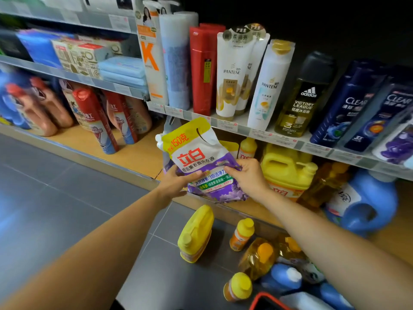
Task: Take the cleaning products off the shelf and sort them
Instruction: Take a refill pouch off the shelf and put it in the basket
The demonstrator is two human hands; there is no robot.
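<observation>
Before the bottom shelf (134, 157), I have both hands on one item: a purple, white and yellow detergent refill pouch (201, 157), held upright and tilted a little, just in front of the shelf edge and clear of the floor. My left hand (176, 181) is closed on its lower left side, thumb across the front of the pack. My right hand (248, 174) is closed on its right edge, fingers pinching the printed face.

Bottom shelf, right of the pouch: a large yellow jug with handle (288, 173), a small yellow-capped bottle (248, 148) behind it, amber bottles (324, 184) beside the jug, and a blue handled jug (366, 204) lying at the far right.

Bottom shelf, left: red-capped spray cans (96, 119) standing upright, brownish-pink bottles (44, 113) further left; that area is blurred.

Floor (67, 209), dark grey tile, below my right forearm: a yellow jug (196, 233) standing, two small orange bottles with yellow caps (242, 233) and (238, 286), an amber refill pouch (259, 258), blue bottles with white caps (283, 278) lying close together. A red-rimmed container (266, 302) shows at the bottom edge; I cannot tell what it is.

Shelf above: white Pantene tubes (232, 74), a red bottle (203, 70), a yellow-green Adidas bottle (299, 104), dark blue Clear bottles (350, 104), all standing behind price tags
</observation>
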